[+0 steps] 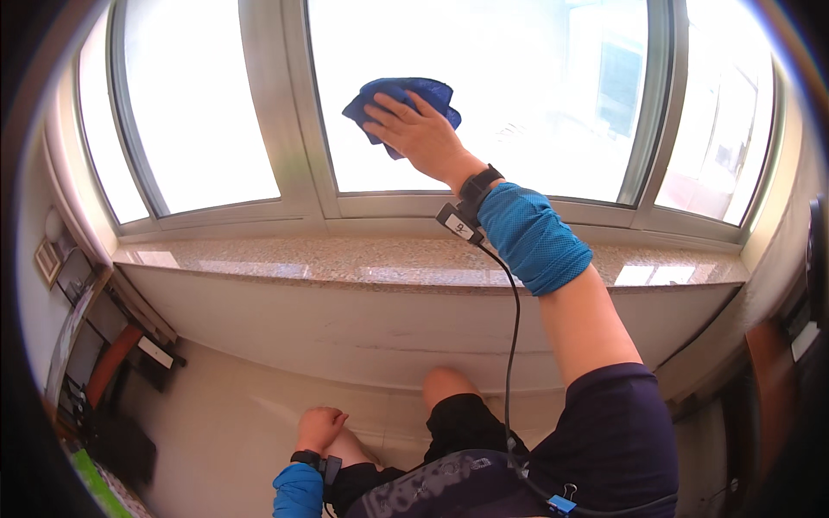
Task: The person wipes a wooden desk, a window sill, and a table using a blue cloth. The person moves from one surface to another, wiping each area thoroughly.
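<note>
Against the pane of the middle window [518,78], my right hand [418,133] presses a folded dark blue cloth [408,90], its fingers spread over it. The cloth lies near the pane's left side. A blue mesh sleeve [534,236] covers my right forearm, and a black strap with a small device [461,222] sits at the wrist. My left hand [319,427] is low, by my left thigh, its fingers curled, with no object seen in it. It has a black wrist strap too.
A speckled stone windowsill [337,262] runs below the metal window frame [382,206]. A black cable [516,324] hangs from my right wrist to my waist. On the left stand a shelf [81,311] and a dark chair-like object [120,440]; brown furniture [771,382] is at the right.
</note>
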{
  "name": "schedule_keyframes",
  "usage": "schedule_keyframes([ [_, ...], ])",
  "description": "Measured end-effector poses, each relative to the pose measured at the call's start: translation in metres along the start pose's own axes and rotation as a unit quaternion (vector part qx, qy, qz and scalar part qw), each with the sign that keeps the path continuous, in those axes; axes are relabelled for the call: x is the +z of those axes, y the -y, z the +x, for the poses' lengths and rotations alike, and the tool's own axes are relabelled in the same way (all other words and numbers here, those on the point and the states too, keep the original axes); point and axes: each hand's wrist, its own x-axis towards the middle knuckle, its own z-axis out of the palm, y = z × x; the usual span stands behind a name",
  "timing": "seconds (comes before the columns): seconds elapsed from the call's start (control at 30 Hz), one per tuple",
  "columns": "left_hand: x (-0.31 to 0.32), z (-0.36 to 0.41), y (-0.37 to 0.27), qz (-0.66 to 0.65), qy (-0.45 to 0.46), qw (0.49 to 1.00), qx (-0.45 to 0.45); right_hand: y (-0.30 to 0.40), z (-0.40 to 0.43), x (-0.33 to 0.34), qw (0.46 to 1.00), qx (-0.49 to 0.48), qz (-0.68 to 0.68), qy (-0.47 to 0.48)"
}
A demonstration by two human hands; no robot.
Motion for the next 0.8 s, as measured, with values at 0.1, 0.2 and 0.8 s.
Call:
schedule_keyframes([
  [0.1, 0.004, 0.004, -0.004, 0.013, 0.011, 1.0, 0.001, -0.064, -0.036, -0.02, 0.992, 0.104, -0.052, -0.037],
  [0.2, 0.01, 0.005, -0.012, 0.037, 0.024, 0.999, 0.003, -0.129, -0.089, -0.04, 0.976, 0.179, -0.106, -0.06],
  [0.8, 0.037, 0.008, -0.109, 0.093, 0.099, 0.991, -0.006, -0.269, -0.307, -0.126, 0.957, 0.288, -0.024, -0.021],
])
